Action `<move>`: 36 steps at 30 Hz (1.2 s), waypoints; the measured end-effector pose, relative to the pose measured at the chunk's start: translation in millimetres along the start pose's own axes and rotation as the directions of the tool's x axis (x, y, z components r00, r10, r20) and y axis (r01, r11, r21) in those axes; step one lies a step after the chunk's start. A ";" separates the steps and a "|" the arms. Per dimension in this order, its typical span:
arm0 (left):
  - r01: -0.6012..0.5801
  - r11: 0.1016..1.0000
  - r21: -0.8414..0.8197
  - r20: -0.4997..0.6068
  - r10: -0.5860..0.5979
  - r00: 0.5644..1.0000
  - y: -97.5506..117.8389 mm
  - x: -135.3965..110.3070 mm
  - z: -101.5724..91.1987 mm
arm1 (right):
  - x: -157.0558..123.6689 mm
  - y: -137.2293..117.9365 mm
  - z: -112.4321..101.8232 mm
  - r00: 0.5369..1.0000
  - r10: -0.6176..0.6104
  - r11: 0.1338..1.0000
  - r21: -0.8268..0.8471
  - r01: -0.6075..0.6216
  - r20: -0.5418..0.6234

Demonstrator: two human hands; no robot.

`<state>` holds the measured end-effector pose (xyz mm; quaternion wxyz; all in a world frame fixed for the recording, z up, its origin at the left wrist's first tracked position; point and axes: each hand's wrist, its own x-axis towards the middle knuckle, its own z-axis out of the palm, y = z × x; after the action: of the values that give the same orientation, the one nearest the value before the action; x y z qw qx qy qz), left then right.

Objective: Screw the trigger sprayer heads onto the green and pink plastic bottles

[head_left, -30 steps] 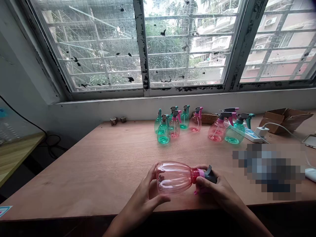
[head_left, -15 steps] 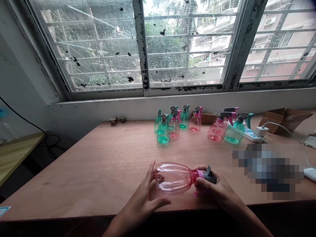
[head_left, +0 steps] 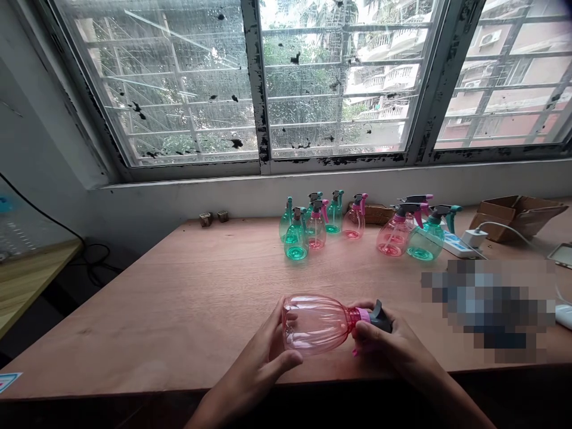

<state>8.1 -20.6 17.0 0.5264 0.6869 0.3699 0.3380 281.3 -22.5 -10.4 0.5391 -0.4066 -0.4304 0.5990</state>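
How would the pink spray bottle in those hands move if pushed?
That pink spray bottle looks empty, so it's probably light. It's smooth and shiny, so it might slip. Its jutting spray head would likely limit rolling.

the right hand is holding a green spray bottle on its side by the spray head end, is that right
Not quite: the head view shows that the spray bottle is pink, not green. The right hand does hold it on its side by the spray head end.
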 end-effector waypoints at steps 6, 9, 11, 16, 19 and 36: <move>-0.041 0.996 0.075 -0.004 0.041 0.999 -6.7 2.5 -3.6 | 2.0 1.1 -0.9 1.000 -0.008 0.999 0.050 0.008 0.004; -0.063 0.997 0.054 0.008 0.062 0.998 -14.1 2.8 -4.2 | 2.0 1.1 -0.9 1.000 -0.009 0.999 0.051 0.008 0.024; -0.060 0.997 0.048 0.010 0.059 0.998 -15.5 2.4 -4.4 | 1.8 0.8 -0.6 0.999 -0.011 0.999 0.040 0.009 0.030; -0.059 0.997 0.056 0.012 0.058 0.998 -9.0 1.5 -3.8 | 0.8 -0.9 1.0 1.000 -0.010 1.000 0.021 0.010 0.018; -0.076 0.995 0.065 -0.018 0.078 0.997 -5.7 0.9 -1.7 | 0.4 -1.7 2.0 1.000 -0.012 1.000 0.020 0.012 0.007; -0.056 0.995 0.087 -0.026 0.058 0.998 -3.4 1.5 0.3 | 0.6 -0.3 1.8 1.000 0.005 1.000 0.014 -0.005 -0.009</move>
<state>8.6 -18.8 13.8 0.4811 0.7145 0.3718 0.3462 279.7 -22.1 -9.6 0.5422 -0.4067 -0.4229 0.6015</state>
